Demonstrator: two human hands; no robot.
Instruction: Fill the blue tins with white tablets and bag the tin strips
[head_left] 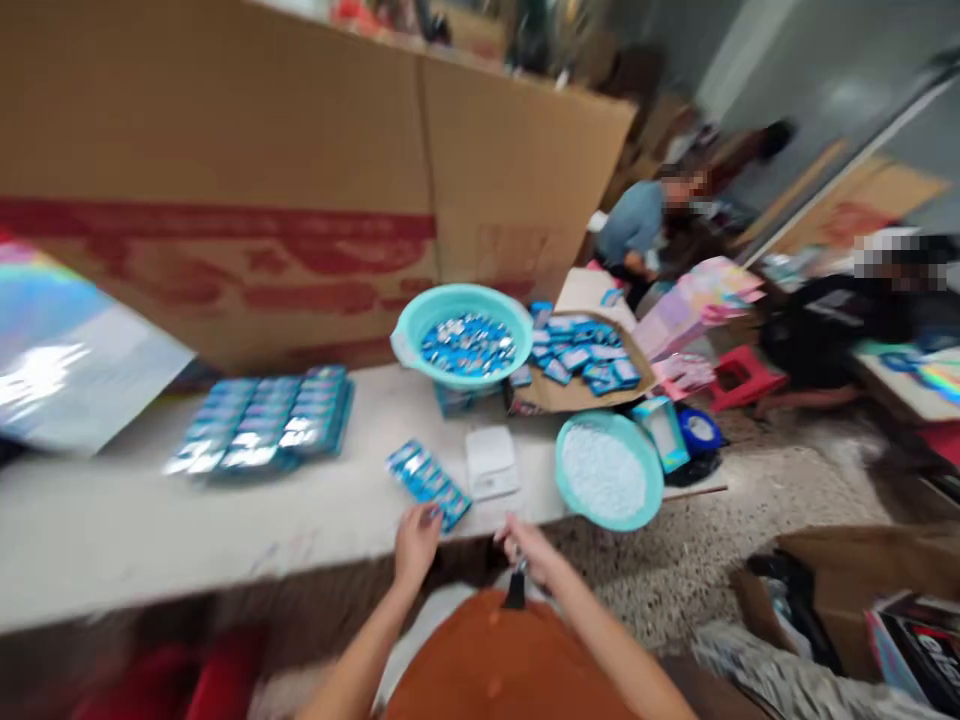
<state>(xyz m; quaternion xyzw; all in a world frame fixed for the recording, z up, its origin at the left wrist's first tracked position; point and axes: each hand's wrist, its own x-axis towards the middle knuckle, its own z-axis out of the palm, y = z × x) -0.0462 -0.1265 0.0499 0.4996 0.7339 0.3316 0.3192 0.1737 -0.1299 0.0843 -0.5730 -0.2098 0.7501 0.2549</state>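
Observation:
Just in front of me on the white table lies a strip of blue packets (429, 482), running slantwise. My left hand (418, 545) is at its near end, fingers curled together with the fingertips against or right beside the strip; a small dark spot shows at them, too blurred to name. My right hand (531, 552) is at the table's front edge, fingers closed. Below it shows a small item with a metal part and a black end (515, 588), which I cannot identify. A flat white device like a small scale (492, 462) lies between the strip and a turquoise basin of white pieces (609, 470).
Stacked blue packet strips (262, 420) lie at the left. Behind stand a turquoise basin (405, 345) of small blue packets and a cardboard tray (555, 400) of blue packs. A tall cardboard wall (300, 130) borders the table. Two people sit at the right.

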